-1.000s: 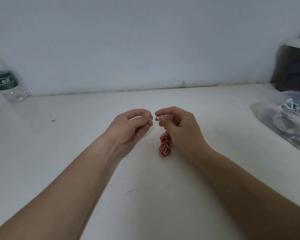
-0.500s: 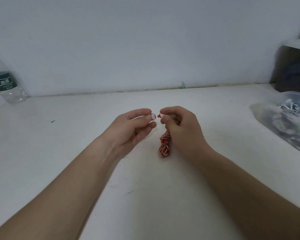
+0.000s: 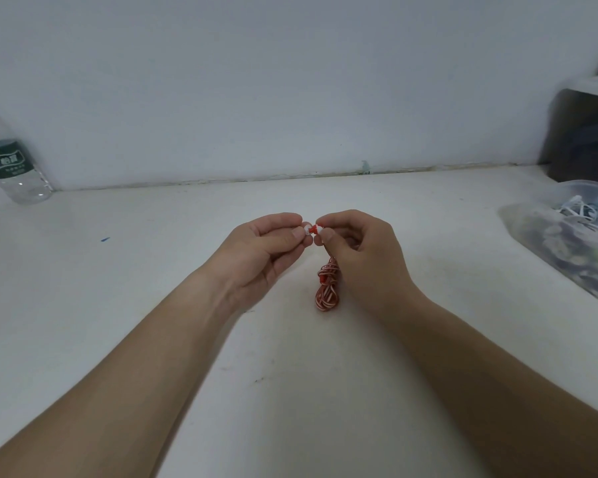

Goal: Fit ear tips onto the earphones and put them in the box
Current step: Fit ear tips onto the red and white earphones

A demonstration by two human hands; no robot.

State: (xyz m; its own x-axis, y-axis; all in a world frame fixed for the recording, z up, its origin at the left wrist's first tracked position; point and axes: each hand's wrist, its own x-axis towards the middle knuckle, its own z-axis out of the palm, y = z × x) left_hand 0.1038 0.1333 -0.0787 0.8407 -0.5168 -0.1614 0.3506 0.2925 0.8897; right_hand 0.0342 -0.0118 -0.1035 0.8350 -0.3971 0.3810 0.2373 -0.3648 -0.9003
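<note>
My right hand [image 3: 359, 257] pinches a red and white earbud [image 3: 315, 230] between thumb and forefinger above the middle of the table. Its red-and-white cable [image 3: 327, 288] hangs down in a coiled bundle that rests on the table below that hand. My left hand [image 3: 263, 253] pinches a small whitish ear tip [image 3: 306, 230] and holds it right against the red nozzle of the earbud. Whether the tip is seated on the nozzle is too small to tell.
A clear plastic bag [image 3: 563, 250] and a clear container [image 3: 587, 201] with pale earphones lie at the right edge. A water bottle [image 3: 9, 167] stands at the far left by the wall [image 3: 290, 81]. A dark shelf unit [image 3: 584, 132] is at the back right.
My two hands have closed the small gap between them, so the ear tip in my left hand now meets the earbud nozzle. The cable bundle has stayed on the table.
</note>
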